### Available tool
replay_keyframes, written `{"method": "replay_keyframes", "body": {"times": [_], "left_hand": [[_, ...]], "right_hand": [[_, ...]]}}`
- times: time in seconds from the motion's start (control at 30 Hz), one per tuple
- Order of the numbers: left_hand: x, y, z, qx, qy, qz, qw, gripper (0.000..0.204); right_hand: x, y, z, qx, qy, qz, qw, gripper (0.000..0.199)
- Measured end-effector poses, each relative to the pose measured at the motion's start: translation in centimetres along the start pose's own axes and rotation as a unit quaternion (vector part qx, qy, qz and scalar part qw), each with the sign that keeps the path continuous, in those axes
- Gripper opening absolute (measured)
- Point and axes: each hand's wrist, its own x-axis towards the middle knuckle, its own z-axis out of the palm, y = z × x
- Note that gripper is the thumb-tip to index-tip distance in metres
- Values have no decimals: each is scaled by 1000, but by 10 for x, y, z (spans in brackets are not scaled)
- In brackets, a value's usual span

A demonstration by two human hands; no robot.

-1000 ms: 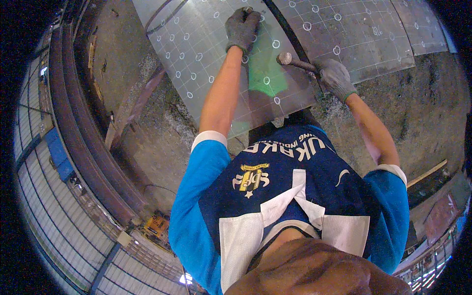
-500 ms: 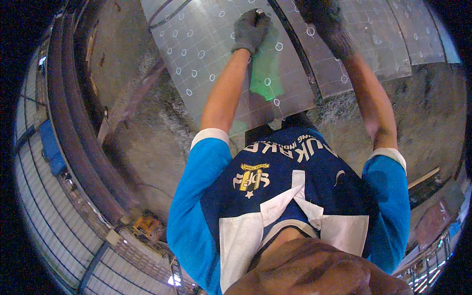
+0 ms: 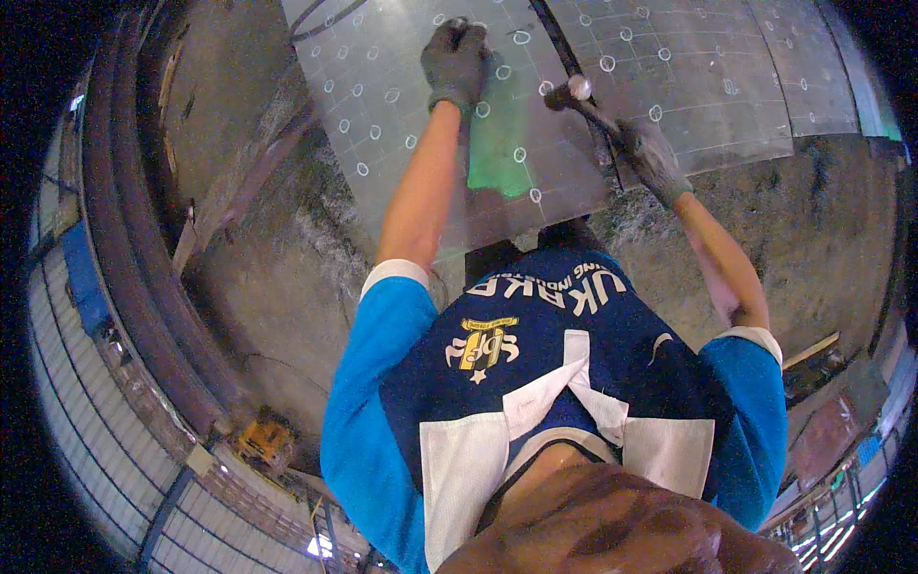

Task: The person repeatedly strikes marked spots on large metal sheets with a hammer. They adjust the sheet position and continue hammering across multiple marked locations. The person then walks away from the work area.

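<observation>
My gloved left hand (image 3: 457, 65) is closed around a short metal punch (image 3: 478, 28), of which only the shiny round end shows above the fingers. It is over a grey metal sheet (image 3: 411, 124) marked with a chalk grid and several small white circles. My right hand (image 3: 652, 158), also gloved, grips the handle of a hammer (image 3: 595, 115). The hammer's head is above the dark gap between this sheet and the neighbouring sheet (image 3: 708, 120), to the right of my left hand and apart from the punch.
A green painted patch (image 3: 499, 153) covers part of the sheet near me. Long dark steel beams (image 3: 129, 258) curve along the left. A yellow machine (image 3: 265, 438) stands at the lower left. Rough grey floor (image 3: 258, 316) surrounds the sheets.
My left hand has shifted left across the sheet with the punch. My right hand has come back toward me from the far edge, and the hammer is now plainly visible.
</observation>
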Motion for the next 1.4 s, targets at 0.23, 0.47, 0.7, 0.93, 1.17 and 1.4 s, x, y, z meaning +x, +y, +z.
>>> {"method": "replay_keyframes", "body": {"times": [0.23,0.47,0.7,0.93,1.17,1.4], "left_hand": [[-11,-1,-33,7,19,-37,999,26],[-21,8,-36,62,52,-23,996,18],[-17,-5,-41,-5,32,-51,998,19],[-16,5,-43,60,3,-49,997,21],[-7,-19,-46,43,1,-58,997,20],[-15,-6,-39,70,28,-7,997,23]], "right_hand": [[-16,106,69,-164,66,-134,975,43],[-13,41,34,-281,-52,-95,954,29],[-11,86,69,-243,-23,-55,968,33],[-9,73,61,-224,95,-174,954,36],[-9,71,58,-263,75,-211,938,35],[3,24,30,-156,-3,-101,983,33]]}}
